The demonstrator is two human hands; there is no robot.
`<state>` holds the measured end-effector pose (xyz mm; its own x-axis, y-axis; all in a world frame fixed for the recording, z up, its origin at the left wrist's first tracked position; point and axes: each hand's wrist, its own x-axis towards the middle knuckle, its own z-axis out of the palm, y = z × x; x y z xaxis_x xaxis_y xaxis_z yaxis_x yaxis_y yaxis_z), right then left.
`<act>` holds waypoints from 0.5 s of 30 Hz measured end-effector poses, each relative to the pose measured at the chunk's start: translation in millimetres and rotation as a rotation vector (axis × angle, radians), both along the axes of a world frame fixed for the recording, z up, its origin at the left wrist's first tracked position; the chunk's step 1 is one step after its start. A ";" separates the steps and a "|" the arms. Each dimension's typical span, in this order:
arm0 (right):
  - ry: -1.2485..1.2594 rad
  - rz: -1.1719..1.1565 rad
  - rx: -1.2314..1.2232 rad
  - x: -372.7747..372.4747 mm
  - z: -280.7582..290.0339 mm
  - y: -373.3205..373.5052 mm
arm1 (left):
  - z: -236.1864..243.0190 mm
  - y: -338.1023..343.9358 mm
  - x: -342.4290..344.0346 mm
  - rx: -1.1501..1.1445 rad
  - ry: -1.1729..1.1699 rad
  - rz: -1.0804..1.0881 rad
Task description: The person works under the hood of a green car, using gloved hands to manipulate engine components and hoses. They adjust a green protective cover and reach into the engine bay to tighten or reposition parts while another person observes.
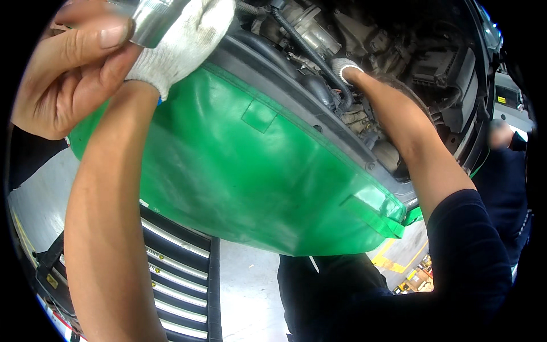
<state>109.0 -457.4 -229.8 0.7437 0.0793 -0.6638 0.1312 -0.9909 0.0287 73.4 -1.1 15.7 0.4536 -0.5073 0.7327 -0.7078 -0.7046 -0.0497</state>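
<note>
My left hand [188,48], in a white knit glove, is at the top left beside the front edge of the engine bay. Its fingers are partly cut off and partly hidden behind a shiny metal cylinder [155,21]. Another person's bare hand [74,68] holds that cylinder, close in front of my glove. My right hand [343,68], also gloved, reaches down into the engine bay [364,40] among hoses and metal parts. Only the cuff and a little of the glove show; the fingers are hidden. A black corrugated hose [313,54] runs beside it.
A green fender cover [228,165] hangs over the car's front edge below my arms. At the lower left stands a black cabinet front with silver bars [176,273]. Another person in dark clothes [501,182] is at the far right. Small boxes [419,279] lie on the floor.
</note>
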 end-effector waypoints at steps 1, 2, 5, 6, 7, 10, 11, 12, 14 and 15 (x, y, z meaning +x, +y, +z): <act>0.014 -0.018 0.006 -0.8 2.2 3.4 | -10.2 -13.6 1.1 -0.023 0.006 0.031; 0.036 -0.096 0.029 -4.1 14.2 13.2 | -14.7 -21.6 -1.0 -0.010 0.044 0.078; -0.010 -0.001 -0.007 -4.8 8.1 4.1 | -9.7 -31.6 -9.6 0.072 0.165 0.203; -0.019 -0.012 -0.014 -6.2 7.1 -0.8 | -13.4 -29.9 -7.2 0.050 0.139 0.182; -0.026 -0.013 -0.003 -6.8 9.2 10.1 | -14.4 -24.9 -6.0 0.044 0.113 0.172; -0.163 -0.053 0.002 -14.1 20.9 31.2 | -13.8 -19.5 -2.8 0.064 0.120 0.117; -0.254 -0.083 -0.013 -18.9 22.5 24.7 | -17.6 -23.4 -0.3 0.060 0.145 0.097; -0.255 -0.106 -0.027 -22.7 25.1 17.0 | -20.0 -26.6 2.4 0.058 0.229 0.093; -0.259 -0.136 -0.017 -27.8 43.3 30.5 | -10.2 -25.2 4.6 0.086 0.392 0.108; -0.219 -0.112 -0.023 -26.9 40.2 28.2 | -7.2 -25.7 5.4 0.097 0.474 0.114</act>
<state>82.1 -429.2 -189.6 0.8734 -0.0255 -0.4863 0.0085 -0.9977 0.0676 78.7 -26.8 8.6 0.7820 -0.4909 0.3840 -0.5871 -0.7870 0.1897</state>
